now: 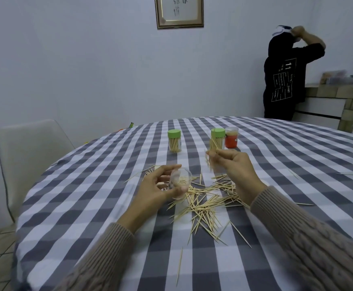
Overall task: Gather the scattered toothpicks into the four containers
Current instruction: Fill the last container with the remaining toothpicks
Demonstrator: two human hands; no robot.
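Two knitted sleeves (310, 238) are seen closest, reaching over the desk (87, 206) with its checked cloth. Loose toothpicks (205, 204) are piled between the hands, well back from the round desk edge. A few strays are scattered toward the near edge and far to the right. A clear container (180, 181) is gripped by the left hand (160, 185), tipped, with toothpicks inside. A small bunch of toothpicks (211, 154) is pinched by the right hand (234, 164), held up off the cloth. Two green-lidded jars (174, 140) and a red jar (231, 137) are stood further back, with bare cloth all around them.
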